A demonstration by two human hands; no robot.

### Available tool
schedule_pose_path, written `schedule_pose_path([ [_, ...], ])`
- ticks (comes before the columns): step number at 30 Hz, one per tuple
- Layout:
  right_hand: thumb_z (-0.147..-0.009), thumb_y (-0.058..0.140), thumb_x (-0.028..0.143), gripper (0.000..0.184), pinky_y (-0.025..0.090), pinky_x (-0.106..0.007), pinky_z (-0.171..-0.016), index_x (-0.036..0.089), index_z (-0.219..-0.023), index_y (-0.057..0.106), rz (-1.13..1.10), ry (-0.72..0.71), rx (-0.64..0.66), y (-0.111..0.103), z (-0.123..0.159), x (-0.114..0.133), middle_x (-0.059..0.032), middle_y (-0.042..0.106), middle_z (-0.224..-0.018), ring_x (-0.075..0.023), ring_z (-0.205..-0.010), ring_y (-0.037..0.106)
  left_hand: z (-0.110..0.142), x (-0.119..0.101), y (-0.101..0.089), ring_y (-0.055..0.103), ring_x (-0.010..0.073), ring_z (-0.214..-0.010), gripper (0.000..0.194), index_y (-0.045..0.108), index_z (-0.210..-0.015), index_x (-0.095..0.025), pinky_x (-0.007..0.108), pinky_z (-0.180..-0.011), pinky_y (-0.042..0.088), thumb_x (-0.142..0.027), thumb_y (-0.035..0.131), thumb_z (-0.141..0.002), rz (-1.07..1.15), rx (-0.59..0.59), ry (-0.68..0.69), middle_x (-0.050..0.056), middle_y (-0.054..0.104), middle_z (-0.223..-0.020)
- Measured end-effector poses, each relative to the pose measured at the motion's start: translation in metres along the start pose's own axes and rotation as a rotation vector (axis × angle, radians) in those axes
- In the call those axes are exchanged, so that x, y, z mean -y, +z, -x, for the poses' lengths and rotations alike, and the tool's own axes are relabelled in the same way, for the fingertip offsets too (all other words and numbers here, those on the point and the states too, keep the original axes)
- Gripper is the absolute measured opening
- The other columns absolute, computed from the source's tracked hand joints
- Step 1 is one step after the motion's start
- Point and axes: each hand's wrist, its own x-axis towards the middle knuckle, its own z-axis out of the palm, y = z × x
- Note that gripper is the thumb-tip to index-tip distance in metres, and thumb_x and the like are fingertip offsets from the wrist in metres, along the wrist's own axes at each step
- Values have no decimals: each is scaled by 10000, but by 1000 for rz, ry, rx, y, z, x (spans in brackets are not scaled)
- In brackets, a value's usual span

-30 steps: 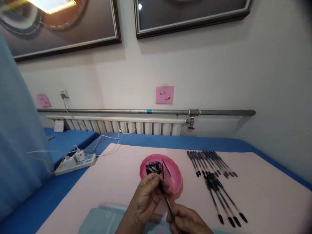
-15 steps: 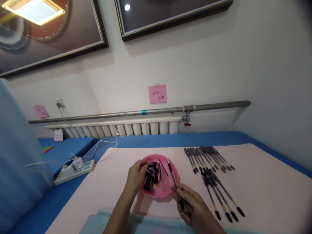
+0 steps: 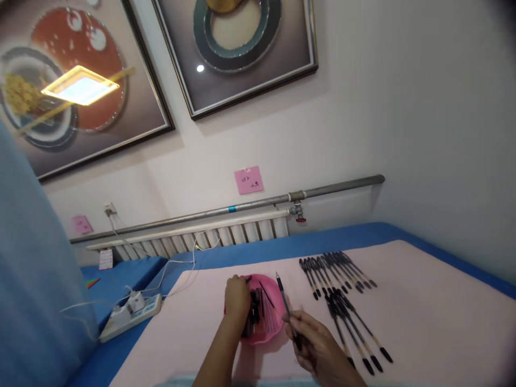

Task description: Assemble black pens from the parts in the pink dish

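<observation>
My right hand [image 3: 316, 344] is closed around a black and clear pen [image 3: 285, 303], its bare tip pointing up and a black part at its lower end. Over the left side of a pink scalloped dish [image 3: 264, 339], my left hand [image 3: 237, 295] has its fingers bent together. At those fingertips shows a small black piece that looks like a pen cap [image 3: 249, 279]. Inside the dish lie black pen caps [image 3: 255, 306] and several thin pen refills [image 3: 269, 321]. My left hand hides part of the dish and its contents.
Capped black pens lie on the pink tabletop [image 3: 435, 317] in an upper row [image 3: 332, 271] and a lower group [image 3: 357, 325]. A white power strip [image 3: 131, 318] with plugs and cables sits at left, near a blue curtain [image 3: 36, 258]. Behind run a radiator [image 3: 237, 234] and a pipe [image 3: 266, 203].
The view has tilted upward and turned. My left hand has shifted to the dish's upper left edge, with a small black piece at its fingertips. My right hand still holds the pen.
</observation>
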Motion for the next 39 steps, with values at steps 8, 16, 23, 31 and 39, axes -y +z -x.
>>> schedule_pose_path([
  [8,-721,529,405,235,249,-205,-421,180,-761,583,552,-124,119,-1,-1,-24,53,486,-561,-68,-432,362,42,-7,-13,645,133,-676,79,608,-744,-139,267,-697,504,-214,633,-746,486,118,-177,50,667,-717],
  [16,-765,486,360,223,323,-221,-544,169,-751,601,800,-179,135,2,9,-17,43,463,-574,-116,-567,434,46,15,-20,659,157,-683,99,607,-727,-126,278,-676,514,-178,685,-694,723,152,-263,74,690,-726],
  [23,-787,480,374,232,350,-233,-580,178,-767,603,881,-188,114,5,12,-17,26,509,-609,-140,-611,468,49,24,-23,642,162,-594,216,609,-741,-136,275,-580,507,-193,762,-600,722,174,-272,59,697,-700],
  [31,-781,474,366,210,332,-220,-550,197,-747,594,924,-212,115,7,14,-17,31,492,-589,-133,-578,434,49,21,-24,646,151,-602,199,600,-753,-135,252,-572,507,-199,743,-631,717,147,-272,49,691,-687],
  [39,-797,440,338,201,323,-215,-543,199,-761,581,1012,-230,175,6,14,-24,34,461,-595,-129,-577,411,45,19,-30,653,163,-615,170,585,-729,-127,277,-594,520,-193,722,-652,753,116,-255,58,687,-681],
])
